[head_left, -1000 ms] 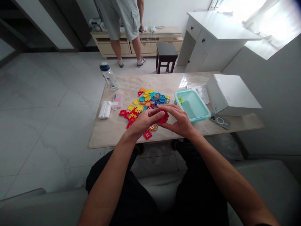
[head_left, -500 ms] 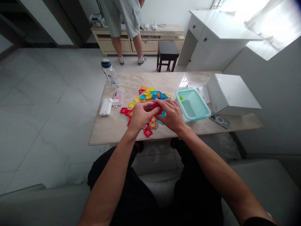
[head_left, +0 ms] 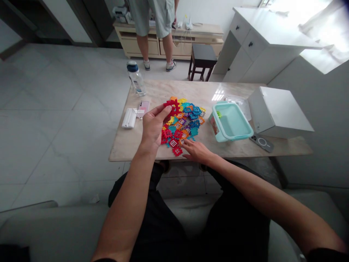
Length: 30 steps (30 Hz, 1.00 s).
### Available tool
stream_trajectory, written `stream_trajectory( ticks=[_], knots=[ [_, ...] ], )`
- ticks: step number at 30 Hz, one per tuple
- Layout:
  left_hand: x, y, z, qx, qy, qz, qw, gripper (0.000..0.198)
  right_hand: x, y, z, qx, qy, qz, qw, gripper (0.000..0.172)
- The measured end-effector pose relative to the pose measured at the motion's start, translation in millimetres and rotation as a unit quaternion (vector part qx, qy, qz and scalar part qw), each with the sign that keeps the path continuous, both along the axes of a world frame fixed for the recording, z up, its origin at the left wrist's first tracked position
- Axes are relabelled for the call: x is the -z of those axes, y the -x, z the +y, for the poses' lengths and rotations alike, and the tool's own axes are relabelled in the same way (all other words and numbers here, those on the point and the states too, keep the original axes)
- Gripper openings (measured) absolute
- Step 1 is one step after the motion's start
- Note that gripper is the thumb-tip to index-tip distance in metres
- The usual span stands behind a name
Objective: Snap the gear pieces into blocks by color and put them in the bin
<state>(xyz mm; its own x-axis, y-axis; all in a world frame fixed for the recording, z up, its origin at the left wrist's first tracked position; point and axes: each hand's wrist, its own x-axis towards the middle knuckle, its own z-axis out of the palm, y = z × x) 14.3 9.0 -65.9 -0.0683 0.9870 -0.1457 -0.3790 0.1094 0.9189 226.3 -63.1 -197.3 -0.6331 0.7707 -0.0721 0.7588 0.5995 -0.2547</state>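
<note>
Between the thumb and fingers of my left hand [head_left: 154, 122] is a red building tile [head_left: 173, 106] with notched edges, raised above the pile. My right hand [head_left: 198, 150] rests low at the pile's near right edge, its fingers stretched out and touching or just beside an orange tile with a white window grid [head_left: 183, 141]. Under and around both hands lies a heap of interlocking plastic tiles [head_left: 194, 123] in red, orange, yellow, blue, teal and purple. At the near edge of the heap sits another red tile [head_left: 177, 151].
Right of the pile stands a mint plastic tub [head_left: 236, 125] with a green piece inside. Beyond it are a white box [head_left: 283, 111] and a grey phone [head_left: 261, 142]. A water bottle [head_left: 137, 80], a pink phone [head_left: 143, 106] and a white pack [head_left: 129, 118] stand left. A person [head_left: 155, 29] stands behind the table.
My hands have moved apart. The left keeps the red tile and lifts it up and left, while the right has let go and dropped to the pile's near edge. The view has shifted slightly.
</note>
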Motion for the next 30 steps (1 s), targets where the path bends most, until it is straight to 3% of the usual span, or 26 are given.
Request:
stream_trajectory(
  ticks=[2,4,10,14,19,23,26,28,30],
  knots=[
    [0.2,-2,-1,0.01,0.002,-0.01,1.0,0.024,14.5,10,-4,-0.036,-0.006,-0.049,0.998,0.06],
    [0.0,-5,-2,0.019,0.007,-0.015,1.0,0.024,26.8,19,-7,-0.067,-0.01,-0.079,0.995,0.065],
    [-2.1,-9,-3,0.026,0.014,-0.032,0.999,0.028,51.4,34,-21,-0.087,-0.047,-0.09,0.991,0.041],
    [-1.8,-11,-2,0.033,0.017,-0.035,0.999,0.026,49.4,33,-19,-0.092,-0.044,-0.102,0.99,0.035],
    [0.6,-13,-1,0.038,0.015,-0.038,0.998,0.027,33.1,30,-14,-0.096,-0.035,-0.073,0.992,0.022],
    [1.9,-12,1,0.013,0.014,-0.05,0.999,0.028,13.0,26,-13,-0.022,-0.067,0.021,0.997,0.014],
    [1.9,-11,3,-0.006,0.017,-0.057,0.998,0.026,-8.3,13,-6,0.102,-0.047,0.151,0.982,0.004],
    [1.6,-11,3,-0.01,0.018,-0.06,0.998,0.025,-25.5,0,3,0.205,-0.011,0.263,0.943,0.012],
    [1.5,-12,4,-0.008,0.017,-0.062,0.998,0.025,-43.6,-13,12,0.286,0.036,0.383,0.878,0.02]
  ],
)
